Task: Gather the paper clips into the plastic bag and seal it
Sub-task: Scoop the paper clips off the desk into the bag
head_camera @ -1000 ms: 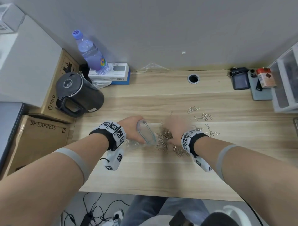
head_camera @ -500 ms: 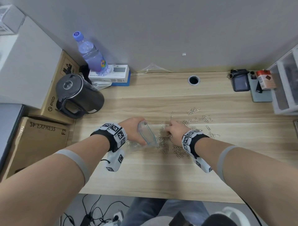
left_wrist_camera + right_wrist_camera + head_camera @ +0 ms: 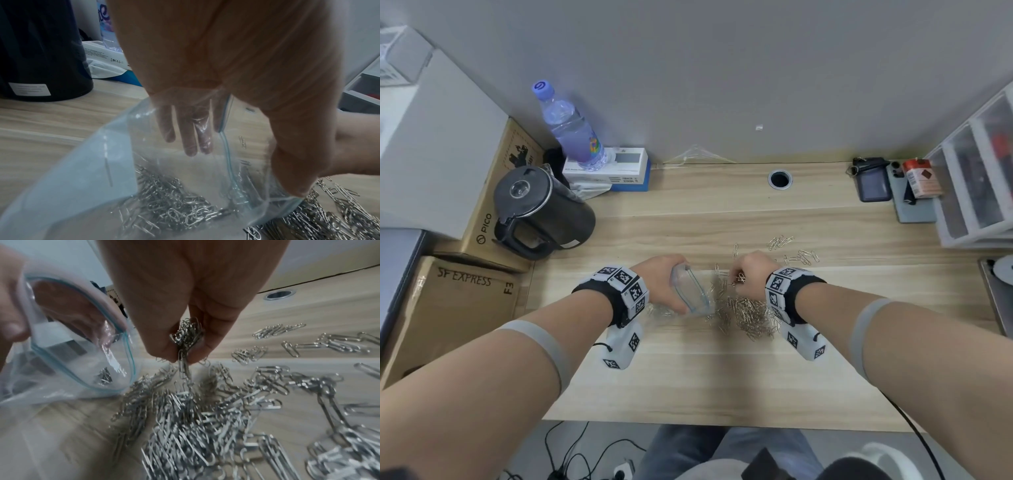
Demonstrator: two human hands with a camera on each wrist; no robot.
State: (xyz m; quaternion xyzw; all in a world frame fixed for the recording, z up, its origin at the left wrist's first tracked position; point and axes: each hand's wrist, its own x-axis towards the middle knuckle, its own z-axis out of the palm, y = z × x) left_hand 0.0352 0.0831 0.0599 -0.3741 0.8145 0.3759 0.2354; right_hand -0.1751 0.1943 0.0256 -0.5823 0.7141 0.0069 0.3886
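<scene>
A clear zip plastic bag (image 3: 693, 291) lies on the wooden desk (image 3: 722, 370). My left hand (image 3: 661, 284) grips its rim and holds the mouth open toward the right. In the left wrist view my thumb (image 3: 294, 170) hooks the blue zip edge, and several paper clips (image 3: 174, 203) sit inside the bag (image 3: 102, 170). My right hand (image 3: 748, 274) pinches a bunch of clips (image 3: 185, 337) just right of the bag mouth (image 3: 82, 337), above a big pile of clips (image 3: 750, 315). More clips (image 3: 801, 255) lie scattered farther back right.
A black kettle (image 3: 541, 209), a water bottle (image 3: 571, 130) and cardboard boxes (image 3: 458, 308) stand at the left. Plastic drawers (image 3: 983, 178), a phone (image 3: 914, 205) and a red pack (image 3: 923, 178) are at the back right. A cable hole (image 3: 779, 179) is near the wall.
My right hand swept into the clips, closed its fingers on a bunch and lifted it a little beside the bag mouth. The left hand kept the bag in place.
</scene>
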